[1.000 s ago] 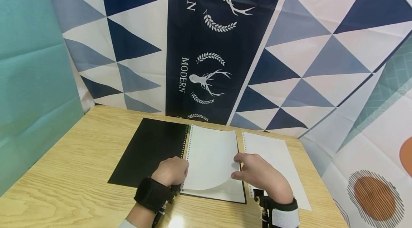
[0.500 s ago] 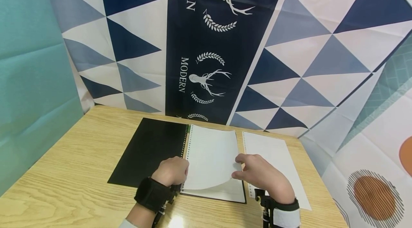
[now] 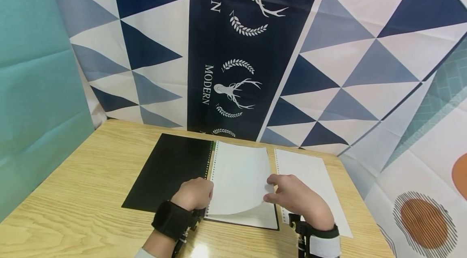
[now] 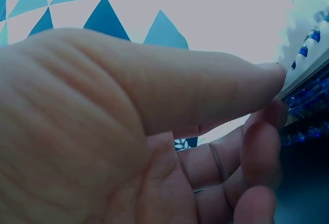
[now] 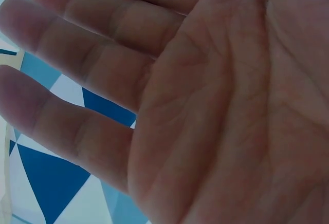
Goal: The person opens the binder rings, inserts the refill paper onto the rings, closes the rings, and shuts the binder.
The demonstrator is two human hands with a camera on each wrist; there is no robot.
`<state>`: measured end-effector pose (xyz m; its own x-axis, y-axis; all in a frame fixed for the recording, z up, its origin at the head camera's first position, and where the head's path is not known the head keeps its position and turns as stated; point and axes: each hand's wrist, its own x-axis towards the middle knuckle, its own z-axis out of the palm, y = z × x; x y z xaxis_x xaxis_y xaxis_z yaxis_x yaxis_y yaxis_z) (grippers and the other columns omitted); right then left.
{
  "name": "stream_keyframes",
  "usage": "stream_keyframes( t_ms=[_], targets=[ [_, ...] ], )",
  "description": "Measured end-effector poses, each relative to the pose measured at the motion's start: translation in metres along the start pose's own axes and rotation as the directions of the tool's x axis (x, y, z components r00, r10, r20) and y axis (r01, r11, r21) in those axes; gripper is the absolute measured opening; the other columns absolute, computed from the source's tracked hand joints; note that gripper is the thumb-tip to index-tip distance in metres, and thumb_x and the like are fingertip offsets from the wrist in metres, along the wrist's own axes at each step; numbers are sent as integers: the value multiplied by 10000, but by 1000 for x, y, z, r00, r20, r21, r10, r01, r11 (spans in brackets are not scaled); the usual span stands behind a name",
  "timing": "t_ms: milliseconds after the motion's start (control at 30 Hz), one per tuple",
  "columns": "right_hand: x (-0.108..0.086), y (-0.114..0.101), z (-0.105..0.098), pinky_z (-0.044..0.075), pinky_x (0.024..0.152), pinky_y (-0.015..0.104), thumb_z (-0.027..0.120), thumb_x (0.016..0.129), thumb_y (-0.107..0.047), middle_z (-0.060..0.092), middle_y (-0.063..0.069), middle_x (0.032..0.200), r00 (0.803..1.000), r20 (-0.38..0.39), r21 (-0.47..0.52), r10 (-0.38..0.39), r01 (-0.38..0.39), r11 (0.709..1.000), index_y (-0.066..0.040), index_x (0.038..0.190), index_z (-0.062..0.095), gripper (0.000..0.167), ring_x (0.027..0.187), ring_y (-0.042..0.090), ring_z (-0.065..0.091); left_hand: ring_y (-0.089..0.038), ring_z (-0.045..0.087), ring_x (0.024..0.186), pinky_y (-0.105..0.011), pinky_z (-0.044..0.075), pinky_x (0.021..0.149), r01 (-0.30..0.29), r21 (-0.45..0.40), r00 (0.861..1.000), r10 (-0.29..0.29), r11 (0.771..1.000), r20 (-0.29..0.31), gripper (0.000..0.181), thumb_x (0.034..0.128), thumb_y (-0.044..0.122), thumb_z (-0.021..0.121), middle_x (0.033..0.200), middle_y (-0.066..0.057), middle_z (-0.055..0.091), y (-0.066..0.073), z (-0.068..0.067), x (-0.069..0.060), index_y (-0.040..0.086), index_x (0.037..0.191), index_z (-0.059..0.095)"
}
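Observation:
A loose-leaf notebook lies open, with its black cover on the left and white ruled sheets on the right. Its top sheet has punched holes along the left side and a raised lower right corner. At the lower end of the binding, my left hand pinches the punched edge of the sheet. The left thumb meets the index fingertip there. My right hand touches the sheet's right edge, thumb and index finger apart. In the right wrist view its fingers are fairly straight; its thumb is hidden.
Right of the notebook lies a separate punched white sheet, partly under my right forearm. The light wooden table extends left of the cover. A patterned cloth hangs behind its back edge.
The right hand shifts very slightly to the right along with the sheet's edge. The left hand and the notebook stay practically still.

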<state>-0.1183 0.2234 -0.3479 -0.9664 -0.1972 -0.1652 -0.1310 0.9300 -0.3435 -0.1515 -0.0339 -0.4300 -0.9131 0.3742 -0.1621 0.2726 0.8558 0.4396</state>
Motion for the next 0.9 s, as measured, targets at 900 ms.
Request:
stream_keyframes(
  t_ms=[900],
  targets=[
    [-2,-3,-5,507,726,298,875,747,-154,730,-4,962,992,-25,16,-120,120,993,-81,1108,729,396,858,130,647,-174,467,593,-301,331,543,30,-67,999,-27,997,45,196,869,-4,662,665,-12,507,0,-1,-2,126,739,593]
  ],
)
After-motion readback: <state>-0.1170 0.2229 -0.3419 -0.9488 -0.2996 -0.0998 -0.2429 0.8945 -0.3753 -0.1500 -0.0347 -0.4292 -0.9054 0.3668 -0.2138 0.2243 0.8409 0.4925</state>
